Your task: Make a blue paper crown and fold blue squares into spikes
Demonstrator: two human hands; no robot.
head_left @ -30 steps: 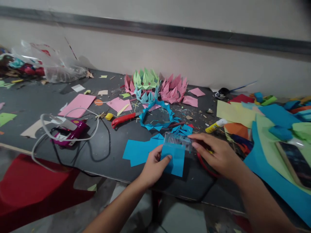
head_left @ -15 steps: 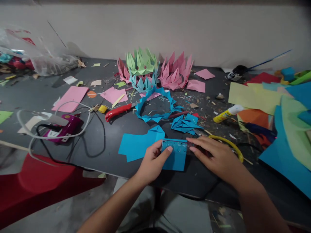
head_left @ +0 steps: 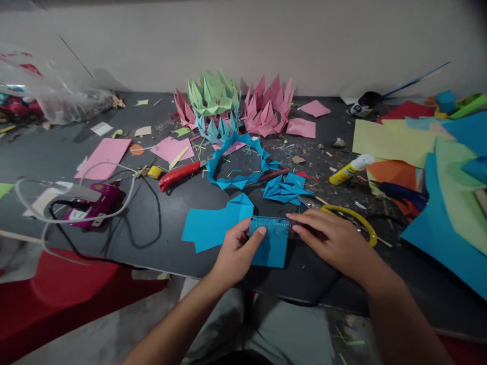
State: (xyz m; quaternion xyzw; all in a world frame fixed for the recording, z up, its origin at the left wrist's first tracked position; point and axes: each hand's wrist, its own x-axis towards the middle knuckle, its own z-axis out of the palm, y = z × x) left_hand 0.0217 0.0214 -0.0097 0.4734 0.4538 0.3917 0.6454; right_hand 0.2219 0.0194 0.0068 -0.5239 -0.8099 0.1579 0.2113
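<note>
A clear plastic ruler (head_left: 272, 224) with printed marks and cut-out shapes lies across a blue sheet of paper (head_left: 268, 256). My left hand (head_left: 236, 251) grips the ruler's left end, its thumb pressing on top. At the other end, my right hand (head_left: 333, 241) has its thumb and fingers closed around the ruler. Left of the ruler are more blue paper pieces (head_left: 207, 225). Just beyond my hands sit folded blue paper points (head_left: 287, 188) and a ring of folded blue paper (head_left: 213, 170).
Green (head_left: 213, 94) and pink (head_left: 268, 111) folded-paper crowns stand by the wall. A red-handled knife (head_left: 178, 175) lies left of the ring. A glue stick (head_left: 350, 171) and a yellow-handled tool (head_left: 353, 218) are on the right. Cables run from a purple power strip (head_left: 101, 200).
The view has shifted slightly, so the table things appear a little farther left. Both hands keep hold of the ruler in nearly the same pose.
</note>
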